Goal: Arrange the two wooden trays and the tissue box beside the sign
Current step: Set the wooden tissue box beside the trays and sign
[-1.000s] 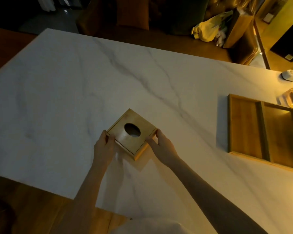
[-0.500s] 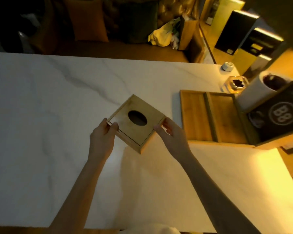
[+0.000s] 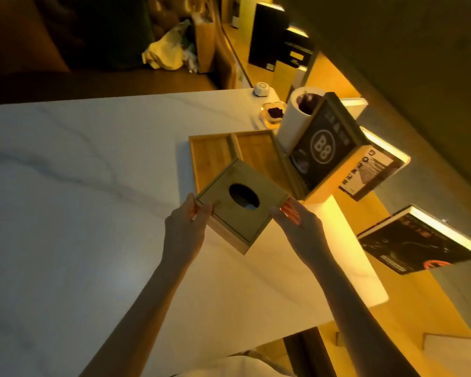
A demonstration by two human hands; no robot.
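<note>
A square wooden tissue box (image 3: 229,208) with an oval hole in its top is held just above the marble table (image 3: 79,200), turned like a diamond. My left hand (image 3: 188,227) grips its left corner and my right hand (image 3: 297,224) presses on its right corner. Behind the box two wooden trays lie side by side: the left tray (image 3: 208,156) and the right tray (image 3: 259,153), partly covered by the box. A dark sign (image 3: 324,145) marked B8 in a wooden frame stands right of the trays.
A white cylinder (image 3: 297,115) stands behind the sign, with a glass ashtray (image 3: 273,112) and a small white puck (image 3: 261,89) farther back. Lit display panels (image 3: 419,240) hang off the table's right edge. A sofa with a yellow bag (image 3: 163,54) lies beyond the table.
Both hands have carried the tissue box right and away, from the table's middle to the front edge of the trays near the sign. My view has swung right.
</note>
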